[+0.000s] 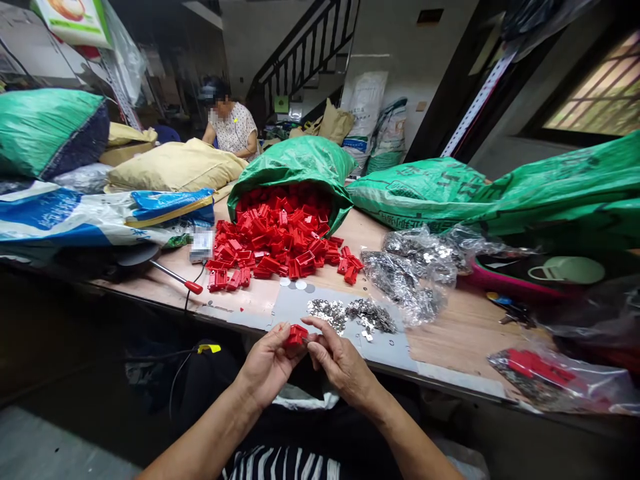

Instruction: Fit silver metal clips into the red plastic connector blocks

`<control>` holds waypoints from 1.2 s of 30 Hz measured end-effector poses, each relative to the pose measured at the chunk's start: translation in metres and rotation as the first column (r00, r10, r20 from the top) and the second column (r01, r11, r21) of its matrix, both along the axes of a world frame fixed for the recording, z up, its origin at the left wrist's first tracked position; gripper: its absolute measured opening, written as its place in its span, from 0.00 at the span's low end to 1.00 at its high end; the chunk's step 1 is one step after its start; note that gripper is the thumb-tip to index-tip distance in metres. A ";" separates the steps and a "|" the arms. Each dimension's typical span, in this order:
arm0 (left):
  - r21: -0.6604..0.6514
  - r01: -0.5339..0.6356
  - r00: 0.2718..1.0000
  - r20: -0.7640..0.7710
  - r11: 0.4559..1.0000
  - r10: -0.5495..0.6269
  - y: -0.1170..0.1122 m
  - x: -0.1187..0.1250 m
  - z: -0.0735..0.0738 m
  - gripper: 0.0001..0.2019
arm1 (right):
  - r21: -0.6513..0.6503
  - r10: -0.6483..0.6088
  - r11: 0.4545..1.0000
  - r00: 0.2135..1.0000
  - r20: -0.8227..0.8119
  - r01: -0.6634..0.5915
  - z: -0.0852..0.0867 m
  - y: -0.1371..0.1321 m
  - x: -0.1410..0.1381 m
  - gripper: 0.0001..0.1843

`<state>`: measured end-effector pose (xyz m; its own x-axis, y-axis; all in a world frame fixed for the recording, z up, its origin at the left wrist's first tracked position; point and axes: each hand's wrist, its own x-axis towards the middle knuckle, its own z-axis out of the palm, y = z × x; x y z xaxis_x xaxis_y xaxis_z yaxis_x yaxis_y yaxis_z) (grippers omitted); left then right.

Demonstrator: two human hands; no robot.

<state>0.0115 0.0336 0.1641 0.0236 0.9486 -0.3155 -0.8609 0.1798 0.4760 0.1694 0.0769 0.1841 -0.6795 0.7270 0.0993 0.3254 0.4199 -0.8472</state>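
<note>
Just off the table's front edge, my left hand [270, 363] grips a small red plastic housing [296, 335] between thumb and fingers. My right hand [339, 363] meets it from the right, thumb and fingers pinched at the housing's side, with the index finger stretched above. Whatever the right fingertips pinch is too small to make out. Beyond the hands, a pile of silvery metal pieces [327, 312] and a darker pile of small metal parts [371, 315] lie on a grey mat [290, 307]. Many more red housings [280, 233] spill from a green woven sack [300, 157].
Clear bags of metal parts [410, 280] lie right of the mat. A lever with a red handle [193, 287] juts out at left. Green sacks [425, 190] line the right back, and a pink-rimmed container [515, 283] stands nearer. Another person [235, 127] sits across the table.
</note>
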 end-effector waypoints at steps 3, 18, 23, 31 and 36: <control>-0.065 -0.018 0.998 0.062 0.998 0.022 -0.003 0.001 0.002 0.04 | 0.029 0.014 0.999 0.999 0.042 -0.015 0.002 -0.002 -0.002 0.19; -0.084 -0.062 0.987 0.144 0.995 0.074 -0.009 0.013 0.006 0.08 | 0.043 -0.090 0.995 0.992 -0.090 0.094 -0.006 -0.004 -0.006 0.17; 0.000 -0.014 1.000 -0.021 1.000 0.014 -0.015 0.007 -0.008 0.08 | -0.052 -0.082 0.995 0.996 -0.017 0.081 -0.016 0.004 -0.002 0.21; -0.122 0.020 0.758 -0.645 0.992 -0.094 -0.024 -0.003 -0.087 0.19 | 0.290 -0.249 0.938 0.950 0.189 0.189 -0.021 0.061 -0.003 0.16; -0.225 -0.024 0.751 -0.648 0.974 -0.131 -0.025 -0.010 -0.111 0.30 | 0.538 -0.295 0.840 0.893 0.341 0.072 -0.014 0.107 -0.034 0.16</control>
